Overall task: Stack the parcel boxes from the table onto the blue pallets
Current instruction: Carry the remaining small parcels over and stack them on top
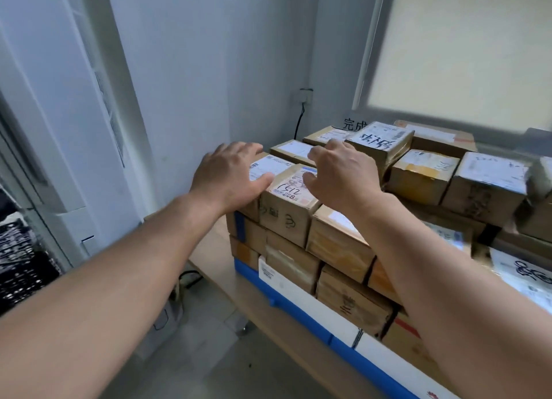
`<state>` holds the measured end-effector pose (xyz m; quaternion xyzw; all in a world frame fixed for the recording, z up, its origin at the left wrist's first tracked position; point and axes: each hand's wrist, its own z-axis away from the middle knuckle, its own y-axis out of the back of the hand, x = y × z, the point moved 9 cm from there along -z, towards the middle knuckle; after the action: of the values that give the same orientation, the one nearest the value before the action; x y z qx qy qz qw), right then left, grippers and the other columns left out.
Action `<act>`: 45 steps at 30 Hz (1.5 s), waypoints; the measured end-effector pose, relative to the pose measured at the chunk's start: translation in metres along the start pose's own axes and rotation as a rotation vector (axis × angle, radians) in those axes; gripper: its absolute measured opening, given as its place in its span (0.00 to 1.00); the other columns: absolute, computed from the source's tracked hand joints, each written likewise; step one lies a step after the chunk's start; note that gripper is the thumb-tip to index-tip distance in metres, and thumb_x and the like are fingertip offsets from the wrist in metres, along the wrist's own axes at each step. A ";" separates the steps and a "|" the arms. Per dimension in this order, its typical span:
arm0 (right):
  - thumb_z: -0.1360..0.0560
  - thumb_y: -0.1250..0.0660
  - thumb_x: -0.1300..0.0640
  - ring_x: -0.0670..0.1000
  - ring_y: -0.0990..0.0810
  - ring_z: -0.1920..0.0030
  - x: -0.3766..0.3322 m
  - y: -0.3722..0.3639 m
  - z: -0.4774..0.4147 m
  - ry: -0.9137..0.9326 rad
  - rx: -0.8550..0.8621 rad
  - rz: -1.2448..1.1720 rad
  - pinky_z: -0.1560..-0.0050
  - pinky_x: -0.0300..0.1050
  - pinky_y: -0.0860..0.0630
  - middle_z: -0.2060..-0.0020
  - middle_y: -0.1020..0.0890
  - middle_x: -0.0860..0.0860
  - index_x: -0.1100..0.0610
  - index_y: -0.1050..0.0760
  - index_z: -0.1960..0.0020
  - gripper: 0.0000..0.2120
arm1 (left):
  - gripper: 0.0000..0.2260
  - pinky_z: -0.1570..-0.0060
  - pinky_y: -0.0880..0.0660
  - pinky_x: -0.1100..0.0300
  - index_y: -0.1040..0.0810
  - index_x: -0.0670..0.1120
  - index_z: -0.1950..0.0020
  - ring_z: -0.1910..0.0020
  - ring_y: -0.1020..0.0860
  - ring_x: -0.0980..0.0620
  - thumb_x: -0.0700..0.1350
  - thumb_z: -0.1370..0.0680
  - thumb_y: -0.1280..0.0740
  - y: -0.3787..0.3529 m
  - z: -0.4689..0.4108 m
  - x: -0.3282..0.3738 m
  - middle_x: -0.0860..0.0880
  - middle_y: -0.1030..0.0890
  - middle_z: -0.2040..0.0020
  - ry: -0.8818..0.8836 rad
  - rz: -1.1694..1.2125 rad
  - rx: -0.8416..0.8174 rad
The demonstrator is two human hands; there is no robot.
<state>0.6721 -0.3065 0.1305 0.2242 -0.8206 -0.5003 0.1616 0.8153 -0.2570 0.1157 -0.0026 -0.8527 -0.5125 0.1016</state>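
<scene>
The box (285, 212) with a handwritten label sits on the top layer of the stack, at its near left corner, touching the boxes around it. The stack rests on a blue pallet (301, 312), which lies on a pale wooden counter (213, 249).

The left grip (230, 174) is released: its fingers lie flat and spread over the neighbouring box behind, and its thumb presses the labelled box's top left edge. The right grip (337, 174) hangs over the box's far right side, fingers bent, thumb near the label; I cannot tell whether it grasps the box.

Behind the stack, a black cable (298, 121) hangs from a wall socket (306, 95).
</scene>
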 end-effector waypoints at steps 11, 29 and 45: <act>0.22 0.40 0.49 0.56 0.25 0.44 -0.016 -0.039 -0.071 -0.001 -0.023 0.033 0.57 0.46 0.32 0.43 0.24 0.55 0.53 0.26 0.37 0.16 | 0.26 0.37 0.36 0.52 0.34 0.49 0.28 0.33 0.32 0.47 0.59 0.23 0.38 -0.039 -0.076 -0.029 0.48 0.28 0.32 -0.087 0.042 0.003; 0.22 0.40 0.47 0.56 0.27 0.40 0.018 -0.110 -0.182 -0.407 -0.159 0.192 0.52 0.47 0.30 0.41 0.25 0.53 0.52 0.26 0.36 0.17 | 0.21 0.39 0.35 0.54 0.30 0.50 0.31 0.36 0.30 0.48 0.56 0.21 0.40 -0.129 -0.235 -0.107 0.48 0.25 0.36 -0.249 0.365 -0.131; 0.21 0.48 0.39 0.55 0.35 0.31 0.061 -0.163 -0.208 -0.819 -0.211 0.157 0.36 0.53 0.35 0.30 0.32 0.53 0.48 0.33 0.28 0.25 | 0.29 0.33 0.38 0.57 0.38 0.48 0.25 0.29 0.35 0.51 0.63 0.21 0.51 -0.243 -0.237 -0.061 0.49 0.32 0.28 -0.440 0.982 -0.518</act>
<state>0.7563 -0.5598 0.0804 -0.0738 -0.7759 -0.6154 -0.1179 0.8891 -0.5732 0.0004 -0.5272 -0.6001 -0.5842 0.1437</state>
